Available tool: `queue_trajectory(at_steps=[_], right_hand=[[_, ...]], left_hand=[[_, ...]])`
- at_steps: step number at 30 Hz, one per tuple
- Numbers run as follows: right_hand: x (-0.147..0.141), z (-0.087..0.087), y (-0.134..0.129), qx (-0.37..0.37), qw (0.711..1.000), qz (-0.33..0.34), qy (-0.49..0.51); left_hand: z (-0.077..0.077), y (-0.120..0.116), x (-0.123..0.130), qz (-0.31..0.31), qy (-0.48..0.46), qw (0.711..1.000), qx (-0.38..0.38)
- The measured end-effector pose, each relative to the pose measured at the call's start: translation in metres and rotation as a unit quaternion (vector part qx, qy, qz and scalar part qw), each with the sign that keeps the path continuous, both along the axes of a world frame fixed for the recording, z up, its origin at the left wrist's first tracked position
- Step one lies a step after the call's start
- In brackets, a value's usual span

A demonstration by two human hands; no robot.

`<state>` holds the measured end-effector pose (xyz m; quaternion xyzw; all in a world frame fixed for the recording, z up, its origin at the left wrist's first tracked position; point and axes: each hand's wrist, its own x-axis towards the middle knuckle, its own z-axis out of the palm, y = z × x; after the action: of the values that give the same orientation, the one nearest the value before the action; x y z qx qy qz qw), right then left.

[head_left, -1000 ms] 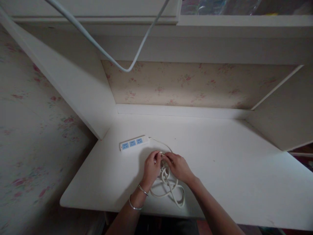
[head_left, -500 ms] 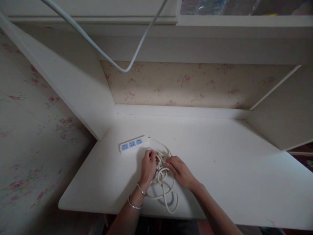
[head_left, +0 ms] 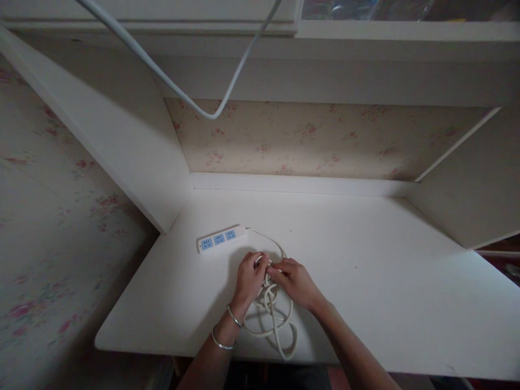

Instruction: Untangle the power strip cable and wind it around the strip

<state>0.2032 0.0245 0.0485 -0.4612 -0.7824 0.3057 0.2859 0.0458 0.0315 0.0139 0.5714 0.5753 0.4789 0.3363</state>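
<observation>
The cream cord (head_left: pixel 275 325) lies in a loose tangle on the near part of the counter (head_left: pixel 365 303), a little left of the middle, with its upper part between the two hands. The left hand (head_left: pixel 248 281) has its fingers curled round a bunched section, thumb pressed in against it. The fingers of the right hand (head_left: pixel 301 285) are drawn narrow in a pinch on the cord just beside the left fingertips; exactly which strand each holds is hidden.

The step in hand looks like close finger work on the bunched section, perhaps sorting one strand from another. From here, the handling seems to call for a steady left grip while the right fingers find and follow a single strand, with care that the crossings do not pull tight.

The cord is smooth, fairly thick and seemingly springy. Below the hands it crosses itself in several rounded loops, the longest reaching toward the near edge. Another stretch curves far and left to the right end of a white power strip (head_left: pixel 222 239), which bears three blue socket panels and lies slightly slanted, left of the hands and farther away.

Two bangles (head_left: pixel 222 345) circle the left wrist. Beyond the counter stands flowered wallpaper (head_left: pixel 309 146); a pale cable (head_left: pixel 213 116) hangs in a bend overhead.
</observation>
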Motion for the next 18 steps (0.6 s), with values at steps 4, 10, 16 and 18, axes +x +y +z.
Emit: queue_trajectory(at_steps=[4,10,16,18], right_hand=[[0.005,0.003,0.002,0.024,0.999,0.030,0.013],[0.016,-0.004,0.005,-0.021,0.993,0.008,0.119],[0.013,-0.019,0.011,-0.139,0.938,-0.046,0.313],[0.010,-0.019,0.014,-0.178,0.903,-0.039,0.389]], left_hand=[[0.000,0.005,-0.005,0.054,-0.018,0.998,0.024],[-0.002,0.005,-0.005,0.034,-0.132,0.989,-0.058],[0.001,0.003,-0.006,0.026,-0.247,0.964,-0.090],[0.002,0.004,-0.009,0.015,-0.281,0.954,-0.099]])
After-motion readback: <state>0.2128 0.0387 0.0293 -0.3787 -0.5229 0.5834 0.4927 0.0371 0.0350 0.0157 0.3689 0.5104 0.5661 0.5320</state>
